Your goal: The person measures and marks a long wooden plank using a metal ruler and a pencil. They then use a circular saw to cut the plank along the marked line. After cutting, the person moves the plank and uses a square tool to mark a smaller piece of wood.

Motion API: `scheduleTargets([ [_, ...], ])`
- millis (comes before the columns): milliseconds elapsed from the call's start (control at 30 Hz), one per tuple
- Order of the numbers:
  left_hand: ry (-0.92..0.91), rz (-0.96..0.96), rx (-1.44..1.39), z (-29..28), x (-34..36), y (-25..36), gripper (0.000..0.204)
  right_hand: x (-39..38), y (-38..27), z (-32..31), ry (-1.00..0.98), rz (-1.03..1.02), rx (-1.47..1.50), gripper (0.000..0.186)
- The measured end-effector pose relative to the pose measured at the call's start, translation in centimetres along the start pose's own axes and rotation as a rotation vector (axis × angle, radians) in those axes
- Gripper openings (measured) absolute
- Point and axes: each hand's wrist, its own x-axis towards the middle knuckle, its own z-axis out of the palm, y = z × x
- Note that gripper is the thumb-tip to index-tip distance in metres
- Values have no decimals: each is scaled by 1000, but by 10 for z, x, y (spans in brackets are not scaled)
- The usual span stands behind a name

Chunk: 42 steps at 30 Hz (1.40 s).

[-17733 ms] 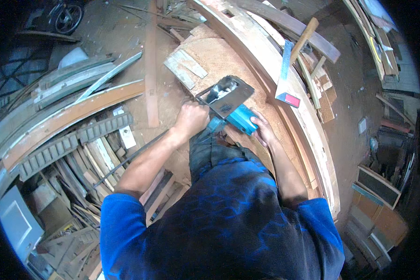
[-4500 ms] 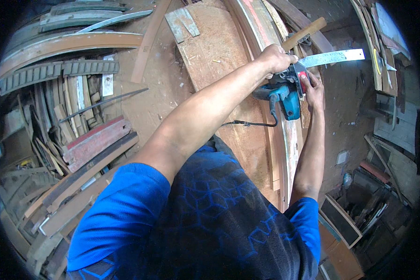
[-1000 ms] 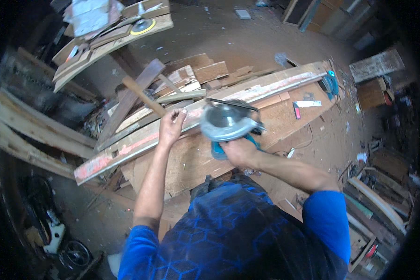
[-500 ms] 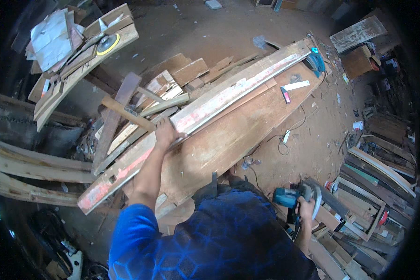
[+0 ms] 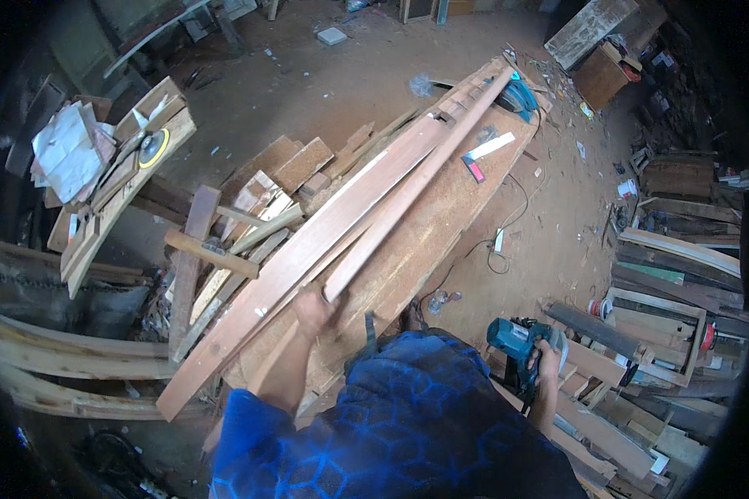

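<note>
My left hand (image 5: 314,309) is closed round the near part of a long, narrow wooden strip (image 5: 399,204). The strip slants across a workbench (image 5: 416,262) toward its far right end. Beside it on the left lies a wider reddish-brown board (image 5: 308,254), partly under the strip at the far end. Low on the right, away from the bench, my right hand (image 5: 548,363) grips a teal circular saw (image 5: 512,339) by its handle. A try square (image 5: 484,156) with a pale blade and a pink-red stock rests on the bench.
Another teal power tool (image 5: 518,98) sits at the bench's far end. Wood offcuts (image 5: 275,170) crowd the bench's left side. A cable (image 5: 499,241) trails over the floor. Stacked timber (image 5: 666,291) fills the right side, and curved planks (image 5: 83,353) lie at left.
The board's pink-and-white painted face has turned out of sight; bare wood shows now. A narrow strip stands apart from it, and my left hand has moved nearer onto that strip. The saw stays low right.
</note>
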Motion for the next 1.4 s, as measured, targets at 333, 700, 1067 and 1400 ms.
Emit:
scheduleTargets([
  [333,-119,59,161,83,-48,48,74,23,-19,-1,-88,3,-102,20],
  [700,-424,-27,14,71,40,85,131,37,-14,-20,-120,-3,-206,20],
  [1067,-32,50,-41,0,-40,70,120,66,-37,-9,-259,105,-187,25],
  [1400,149,17,-78,26,45,124,110,47,-82,12,-344,71,-148,22],
])
